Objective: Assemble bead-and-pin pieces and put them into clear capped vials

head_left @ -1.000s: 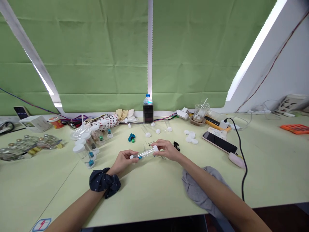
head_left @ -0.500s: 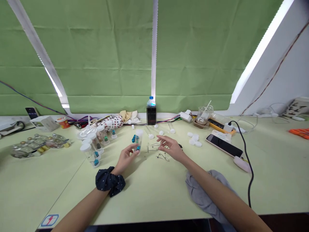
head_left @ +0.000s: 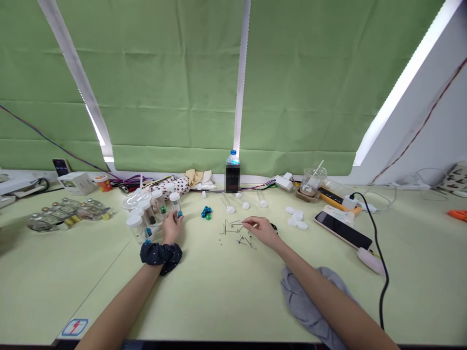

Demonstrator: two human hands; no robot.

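My left hand is shut around the lower part of an upright clear vial with a white cap, which has a teal bead inside. It stands beside a cluster of similar capped vials. My right hand rests over the tabletop, its fingers reaching toward thin bent wire pieces. No held object shows in it. Black beads lie just past its fingertips, partly hidden. A small pile of teal beads sits between my hands.
Several white caps and pin-like stems lie on the pale green table. A grey cloth lies under my right forearm. Right of it are a phone and a black cable. Glass jars lie at left.
My left hand has carried the vial left from mid-table and stood it upright among the other vials. My right hand has closed its spread fingers slightly. The view has shifted a little.
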